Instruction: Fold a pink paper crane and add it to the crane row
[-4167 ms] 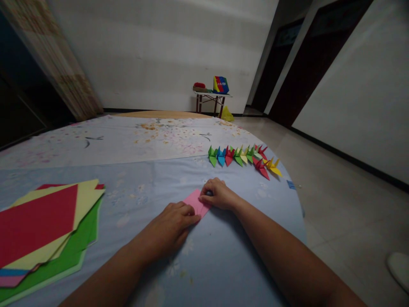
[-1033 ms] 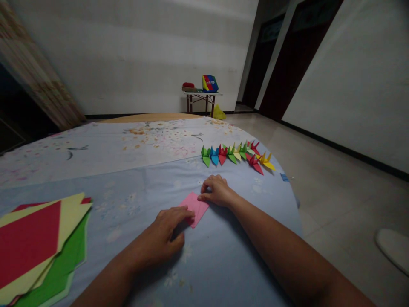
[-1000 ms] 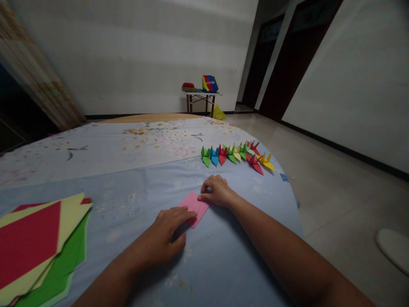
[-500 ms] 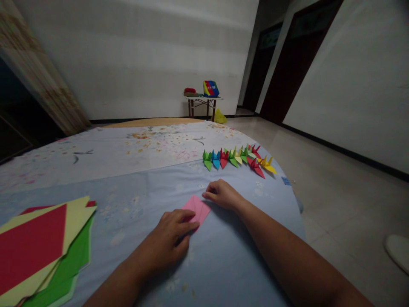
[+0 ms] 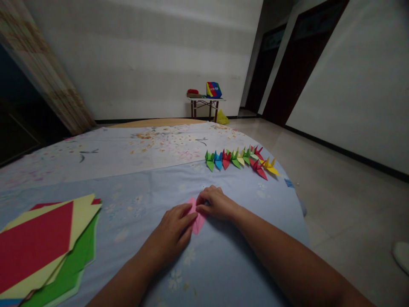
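Note:
A small folded pink paper (image 5: 197,220) lies on the light blue flowered cloth (image 5: 223,256), mostly covered by both hands. My left hand (image 5: 174,230) rests flat on the paper's left side, fingers together and stretched toward it. My right hand (image 5: 214,204) has its fingers curled and pinched on the paper's upper edge. The two hands nearly touch over the paper.
A row of several folded paper cranes (image 5: 240,158) in green, blue, red and yellow sits beyond the hands. A stack of coloured paper sheets (image 5: 41,245) lies at the left. A small table with a colourful box (image 5: 213,90) stands by the far wall. Bare floor is at the right.
The pink paper looks narrower than before, more of it being under the hands. My left hand slid up onto it and my right hand drew in toward the left one.

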Action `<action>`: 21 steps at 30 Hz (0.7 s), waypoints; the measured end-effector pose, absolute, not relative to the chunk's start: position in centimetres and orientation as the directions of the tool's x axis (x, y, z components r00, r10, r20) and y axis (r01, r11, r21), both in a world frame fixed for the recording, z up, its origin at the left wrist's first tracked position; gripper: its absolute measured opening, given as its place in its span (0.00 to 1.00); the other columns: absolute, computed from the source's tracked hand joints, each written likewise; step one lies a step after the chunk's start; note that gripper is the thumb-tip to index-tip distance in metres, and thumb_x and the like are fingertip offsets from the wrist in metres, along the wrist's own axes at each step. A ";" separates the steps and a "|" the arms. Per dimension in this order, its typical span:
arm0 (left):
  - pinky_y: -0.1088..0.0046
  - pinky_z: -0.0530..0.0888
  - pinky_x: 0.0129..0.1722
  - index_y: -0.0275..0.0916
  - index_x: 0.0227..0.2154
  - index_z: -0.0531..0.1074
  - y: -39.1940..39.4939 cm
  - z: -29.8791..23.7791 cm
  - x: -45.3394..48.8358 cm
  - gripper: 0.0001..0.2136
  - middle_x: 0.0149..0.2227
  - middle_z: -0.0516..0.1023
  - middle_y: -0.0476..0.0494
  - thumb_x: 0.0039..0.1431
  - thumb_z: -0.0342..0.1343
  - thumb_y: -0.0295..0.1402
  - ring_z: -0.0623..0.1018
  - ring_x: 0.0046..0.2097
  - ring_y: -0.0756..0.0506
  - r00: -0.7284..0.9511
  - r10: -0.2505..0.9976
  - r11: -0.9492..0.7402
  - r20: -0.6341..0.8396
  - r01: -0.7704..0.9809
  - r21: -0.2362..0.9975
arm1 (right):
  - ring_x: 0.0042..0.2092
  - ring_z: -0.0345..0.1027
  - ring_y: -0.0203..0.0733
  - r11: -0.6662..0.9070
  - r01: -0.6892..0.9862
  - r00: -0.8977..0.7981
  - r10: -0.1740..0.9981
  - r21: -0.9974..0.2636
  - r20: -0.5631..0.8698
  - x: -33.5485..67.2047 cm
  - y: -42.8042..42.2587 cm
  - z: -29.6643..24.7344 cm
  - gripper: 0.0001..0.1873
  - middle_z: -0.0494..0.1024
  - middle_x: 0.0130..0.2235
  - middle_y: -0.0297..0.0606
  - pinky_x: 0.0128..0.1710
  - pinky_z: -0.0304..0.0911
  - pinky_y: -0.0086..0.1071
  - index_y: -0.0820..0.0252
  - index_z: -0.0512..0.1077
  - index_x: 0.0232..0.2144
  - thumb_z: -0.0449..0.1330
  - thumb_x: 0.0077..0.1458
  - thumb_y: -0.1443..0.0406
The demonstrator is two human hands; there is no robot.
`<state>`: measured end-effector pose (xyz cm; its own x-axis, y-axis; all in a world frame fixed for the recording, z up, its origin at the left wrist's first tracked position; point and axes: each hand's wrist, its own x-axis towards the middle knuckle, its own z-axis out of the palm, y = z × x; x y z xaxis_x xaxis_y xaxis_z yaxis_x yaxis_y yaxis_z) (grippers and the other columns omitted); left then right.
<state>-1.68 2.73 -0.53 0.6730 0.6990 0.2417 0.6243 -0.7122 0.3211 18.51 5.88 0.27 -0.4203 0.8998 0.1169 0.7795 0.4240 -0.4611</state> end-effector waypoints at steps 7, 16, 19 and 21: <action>0.61 0.67 0.49 0.43 0.48 0.68 1.9 0.6 -1.0 0.15 0.47 0.69 0.40 0.57 0.49 0.32 0.68 0.49 0.42 0.670 0.723 -0.685 0.168 0.664 0.300 | 0.41 0.61 0.39 0.502 0.758 -0.464 0.864 -0.416 0.197 18.3 6.3 0.1 0.07 0.74 0.35 0.37 0.42 0.52 0.33 0.57 0.73 0.34 0.60 0.52 0.61; 0.55 0.64 0.52 0.44 0.49 0.68 1.7 0.1 -1.1 0.16 0.55 0.64 0.38 0.57 0.51 0.36 0.64 0.55 0.38 0.637 0.748 -0.663 0.188 0.703 0.257 | 0.30 0.66 0.39 0.260 0.914 -0.296 0.952 -0.311 -0.073 19.8 5.1 2.3 0.14 0.76 0.29 0.38 0.25 0.49 0.29 0.58 0.74 0.27 0.58 0.49 0.54; 0.54 0.64 0.52 0.43 0.50 0.67 1.8 -0.4 -1.0 0.17 0.57 0.63 0.37 0.57 0.51 0.36 0.63 0.56 0.38 0.610 0.758 -0.652 0.231 0.704 0.283 | 0.29 0.66 0.38 0.273 0.872 -0.325 0.944 -0.406 -0.064 19.5 4.9 2.2 0.13 0.76 0.29 0.37 0.25 0.51 0.28 0.58 0.73 0.30 0.58 0.48 0.55; 0.54 0.64 0.53 0.43 0.50 0.67 1.8 -0.7 -0.9 0.17 0.57 0.62 0.37 0.57 0.51 0.36 0.63 0.57 0.37 0.583 0.766 -0.642 0.271 0.704 0.302 | 0.29 0.66 0.36 0.264 0.818 -0.335 0.941 -0.510 -0.051 19.3 5.0 1.8 0.11 0.76 0.29 0.35 0.26 0.53 0.26 0.58 0.72 0.33 0.58 0.49 0.58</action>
<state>-0.92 1.83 -0.72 0.5827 0.7662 0.2710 0.7043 -0.6424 0.3020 19.29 4.97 1.81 -0.3353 0.9408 -0.0506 0.8184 0.2642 -0.5104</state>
